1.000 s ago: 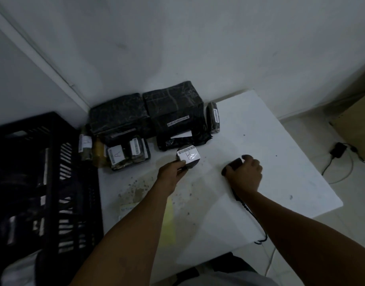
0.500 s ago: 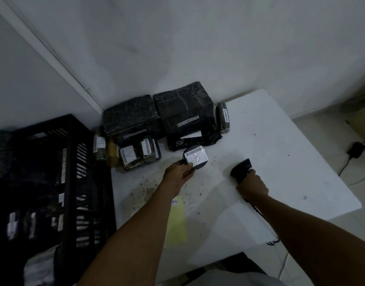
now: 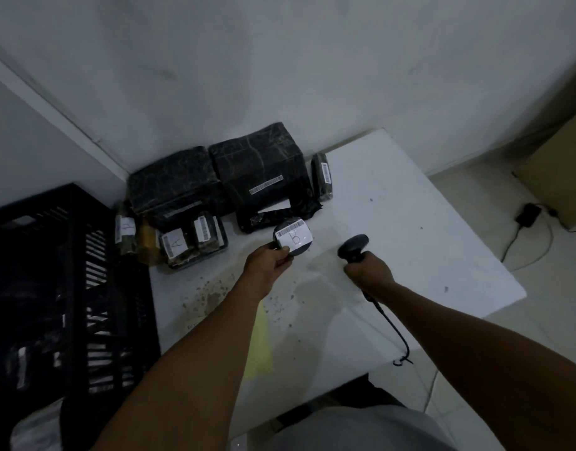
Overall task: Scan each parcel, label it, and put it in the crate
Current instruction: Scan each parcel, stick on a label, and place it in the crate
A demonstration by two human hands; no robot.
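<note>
Crate (image 3: 68, 288) interior too dark, its left edge cut off.

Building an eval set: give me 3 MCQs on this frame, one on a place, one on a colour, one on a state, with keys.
1. Where does the crate stand?
A. On the table, by the wall
B. Left of the table
C. Right of the table, on the floor

2. What colour is the wrap on the big parcels by the wall?
A. Black
B. White
C. Yellow

3. What is the left hand doing?
A. Resting flat on the table
B. Reaching into the crate
C. Holding a small parcel, label up

Key: B, the crate sits beside the white table at its left edge; A, their film is dark and glossy; C, the parcel's barcode faces up beside the scanner, which the right hand grips.
</note>
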